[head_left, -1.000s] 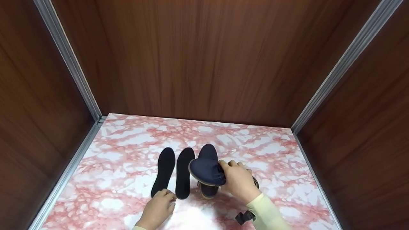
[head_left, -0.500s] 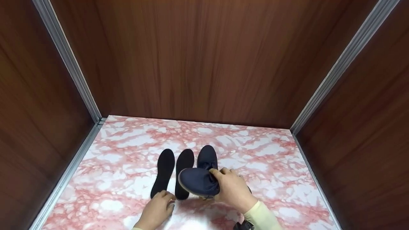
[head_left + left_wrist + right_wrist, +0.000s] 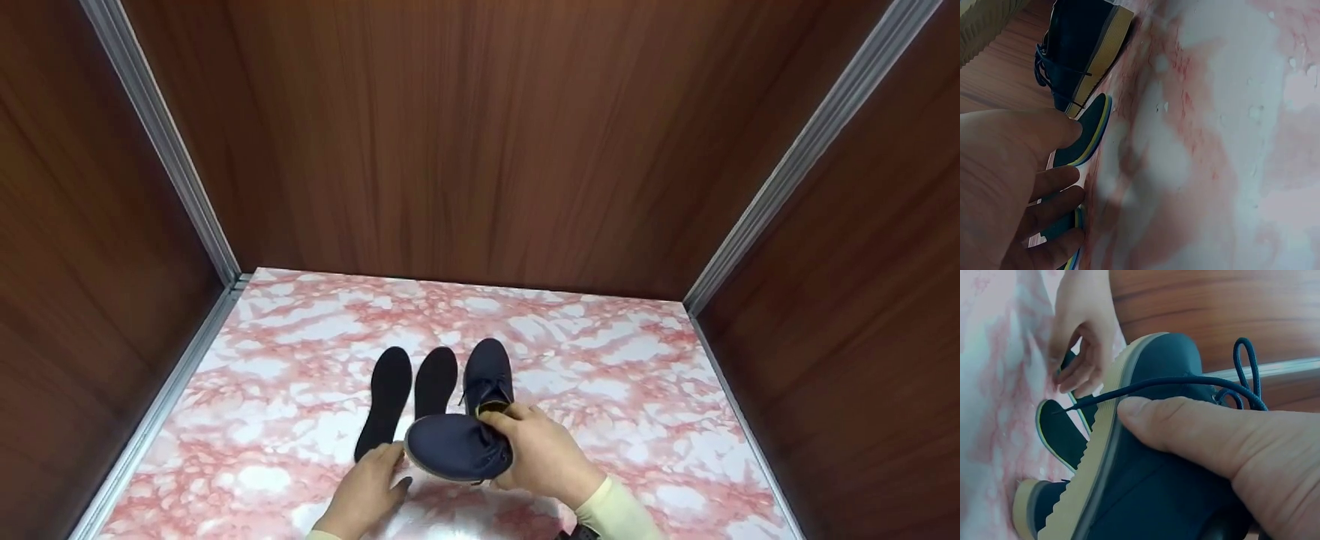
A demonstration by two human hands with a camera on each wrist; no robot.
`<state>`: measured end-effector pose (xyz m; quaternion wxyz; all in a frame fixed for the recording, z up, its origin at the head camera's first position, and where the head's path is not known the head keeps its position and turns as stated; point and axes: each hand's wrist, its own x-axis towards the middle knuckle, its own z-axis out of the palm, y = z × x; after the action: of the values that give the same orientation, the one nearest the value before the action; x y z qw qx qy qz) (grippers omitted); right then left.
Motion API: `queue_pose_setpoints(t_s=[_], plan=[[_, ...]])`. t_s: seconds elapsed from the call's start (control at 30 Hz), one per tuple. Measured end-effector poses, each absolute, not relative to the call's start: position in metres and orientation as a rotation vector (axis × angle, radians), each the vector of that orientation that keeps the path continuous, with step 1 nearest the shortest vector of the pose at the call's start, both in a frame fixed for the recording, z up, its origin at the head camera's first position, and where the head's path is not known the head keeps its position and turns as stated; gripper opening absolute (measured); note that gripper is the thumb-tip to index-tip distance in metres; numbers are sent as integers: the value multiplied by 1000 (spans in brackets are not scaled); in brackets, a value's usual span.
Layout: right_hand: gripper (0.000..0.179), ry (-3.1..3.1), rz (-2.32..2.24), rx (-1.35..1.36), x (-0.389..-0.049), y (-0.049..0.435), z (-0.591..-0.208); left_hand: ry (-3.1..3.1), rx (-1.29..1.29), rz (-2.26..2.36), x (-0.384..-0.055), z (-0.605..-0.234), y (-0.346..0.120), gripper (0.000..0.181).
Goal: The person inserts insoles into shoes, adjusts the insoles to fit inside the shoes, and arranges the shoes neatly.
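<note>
My right hand [image 3: 544, 457] grips a navy lace-up shoe [image 3: 454, 446] by its opening, holding it sideways with the toe to the left. In the right wrist view my thumb [image 3: 1168, 422] presses on the shoe's side above its ridged tan sole [image 3: 1086, 478], and a dark lace dangles across it. My left hand [image 3: 364, 487] hovers with loose fingers at the heel of a black insole [image 3: 390, 390], close to the held shoe's toe. A second black insole [image 3: 436, 379] lies beside it, its near half hidden behind the held shoe. The matching shoe [image 3: 487, 367] stands upright at the right.
The pink-and-white marbled surface [image 3: 615, 375] is walled by brown wood-grain panels [image 3: 465, 150] on three sides. Grey metal rails [image 3: 172, 165] run along the corners. A black strap [image 3: 579, 533] sits at the right wrist.
My right hand has brought the held shoe left and toward me, uncovering the standing shoe and covering the second insole's near part. The left fingers have parted slightly.
</note>
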<state>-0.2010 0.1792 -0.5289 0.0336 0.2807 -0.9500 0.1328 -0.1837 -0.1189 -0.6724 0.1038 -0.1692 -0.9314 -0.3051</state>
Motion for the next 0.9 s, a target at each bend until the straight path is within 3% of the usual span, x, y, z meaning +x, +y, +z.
queue_pose_setpoints(t_s=[0.1, 0.53, 0.9], plan=[[90, -2925, 412, 892, -198, 180, -530, -2753, -493, -895, -184, -673, -120, 43], [94, -2977, 313, 918, -187, 177, -550, -2794, -420, -850, -184, -671, -117, 22], [94, -2986, 221, 924, -183, 176, -577, -2795, -418, -825, -184, -672, -117, 20]])
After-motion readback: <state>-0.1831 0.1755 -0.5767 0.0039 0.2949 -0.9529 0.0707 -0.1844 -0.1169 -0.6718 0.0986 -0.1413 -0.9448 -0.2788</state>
